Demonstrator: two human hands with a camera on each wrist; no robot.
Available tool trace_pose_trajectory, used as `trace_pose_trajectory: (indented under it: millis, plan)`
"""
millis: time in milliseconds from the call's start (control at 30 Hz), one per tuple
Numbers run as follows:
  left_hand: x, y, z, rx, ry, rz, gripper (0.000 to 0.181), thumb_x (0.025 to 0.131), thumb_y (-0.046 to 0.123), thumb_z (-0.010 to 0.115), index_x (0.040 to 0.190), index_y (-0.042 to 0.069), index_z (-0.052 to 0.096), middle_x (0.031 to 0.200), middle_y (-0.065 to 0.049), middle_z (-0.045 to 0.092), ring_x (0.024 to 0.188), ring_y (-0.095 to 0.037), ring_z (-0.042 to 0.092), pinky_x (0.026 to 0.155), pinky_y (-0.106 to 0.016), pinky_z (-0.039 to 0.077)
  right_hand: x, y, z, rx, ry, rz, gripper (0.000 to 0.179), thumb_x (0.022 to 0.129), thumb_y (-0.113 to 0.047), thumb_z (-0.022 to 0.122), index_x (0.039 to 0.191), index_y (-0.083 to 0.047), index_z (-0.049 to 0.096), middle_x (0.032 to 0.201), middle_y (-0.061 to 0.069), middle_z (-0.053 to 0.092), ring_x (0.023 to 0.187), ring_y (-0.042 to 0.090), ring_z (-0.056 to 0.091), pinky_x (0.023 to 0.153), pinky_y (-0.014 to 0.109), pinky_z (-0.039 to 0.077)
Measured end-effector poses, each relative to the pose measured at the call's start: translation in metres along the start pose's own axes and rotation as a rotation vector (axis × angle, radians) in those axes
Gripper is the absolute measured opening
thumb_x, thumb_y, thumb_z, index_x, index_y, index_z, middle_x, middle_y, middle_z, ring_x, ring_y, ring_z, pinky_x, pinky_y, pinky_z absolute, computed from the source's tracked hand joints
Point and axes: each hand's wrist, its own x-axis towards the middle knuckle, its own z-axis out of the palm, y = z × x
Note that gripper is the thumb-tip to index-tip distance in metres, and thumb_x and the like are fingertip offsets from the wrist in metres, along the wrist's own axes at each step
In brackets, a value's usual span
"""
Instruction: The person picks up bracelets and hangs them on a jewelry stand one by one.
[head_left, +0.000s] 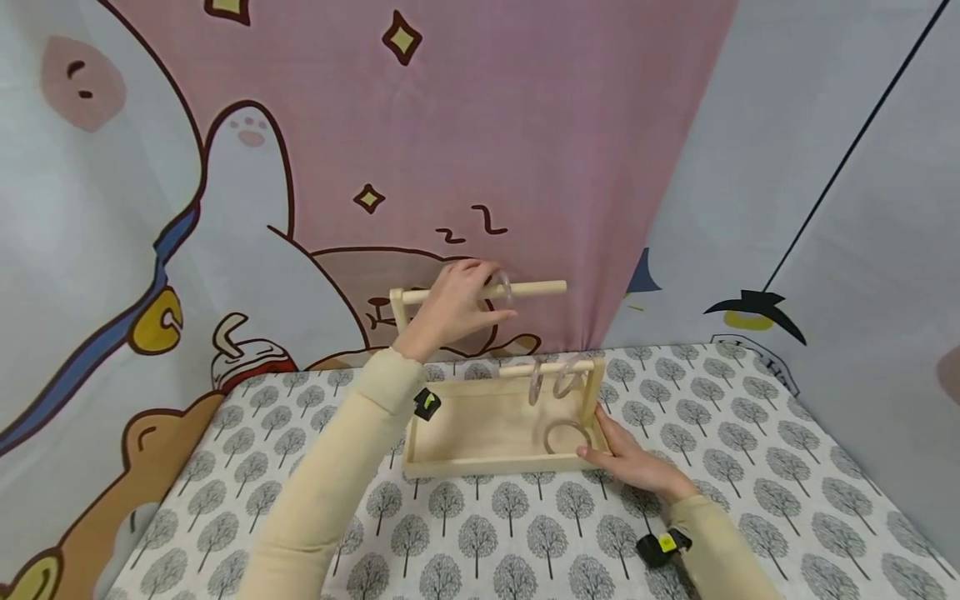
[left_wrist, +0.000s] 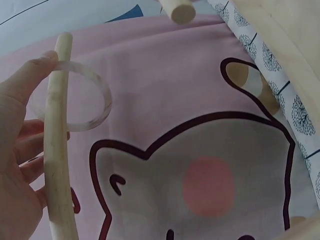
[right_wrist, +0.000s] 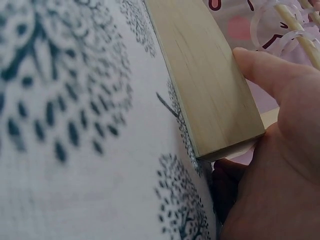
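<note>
My left hand [head_left: 461,304] pinches a translucent ring [left_wrist: 106,95] between thumb and fingers. The upper wooden rod [head_left: 543,288] passes through this ring, near the rod's free right end. Below, my right hand [head_left: 637,462] grips the right front corner of the wooden tray stand [head_left: 480,468], thumb on its front wall. Two more rings, a left one [head_left: 535,385] and a right one [head_left: 564,383], hang on the lower rod [head_left: 517,370]. Another ring [head_left: 550,435] rests inside the tray at its right end. My left forearm hides part of the tall left post.
The stand sits on a cloth printed with trees [head_left: 510,550]. Behind it hangs a pink and white curtain [head_left: 570,125] with cartoon animals, close to the upper rod. The right post [head_left: 592,392] carries the lower rod.
</note>
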Motion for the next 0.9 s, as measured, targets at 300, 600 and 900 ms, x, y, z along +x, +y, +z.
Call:
trace_pose_trajectory:
  millis: [300,600,900]
  plan:
    - [-0.008,-0.009,-0.011,-0.027,-0.042,-0.032,0.066,0.082,0.046,0.075,0.132,0.006,0.054,0.132,-0.01,0.057,0.129,-0.03,0.041,0.111,-0.044,0.027,-0.002,0.0,-0.001,-0.008,-0.001,0.04,0.09,0.095,-0.027,0.06,0.15,0.008,-0.002,0.152,0.037,0.003,0.135,0.057,0.01,0.1,0.075,0.011]
    - [-0.017,-0.02,-0.015,-0.073,-0.043,-0.043,0.067,0.082,0.041,0.076,0.133,0.005,0.053,0.13,-0.01,0.058,0.127,-0.031,0.043,0.111,-0.046,0.026,-0.002,0.0,0.0,-0.011,-0.001,0.038,0.09,0.095,-0.028,0.059,0.151,0.007,-0.003,0.152,0.037,0.004,0.135,0.056,0.009,0.1,0.075,0.01]
    - [-0.022,-0.02,-0.014,-0.01,-0.115,-0.023,0.065,0.084,0.042,0.074,0.134,0.007,0.053,0.132,-0.008,0.057,0.132,-0.03,0.038,0.112,-0.048,0.019,-0.002,-0.002,-0.002,-0.008,-0.001,0.057,0.091,0.094,-0.027,0.06,0.151,0.006,-0.003,0.152,0.037,0.004,0.135,0.057,0.009,0.099,0.076,0.011]
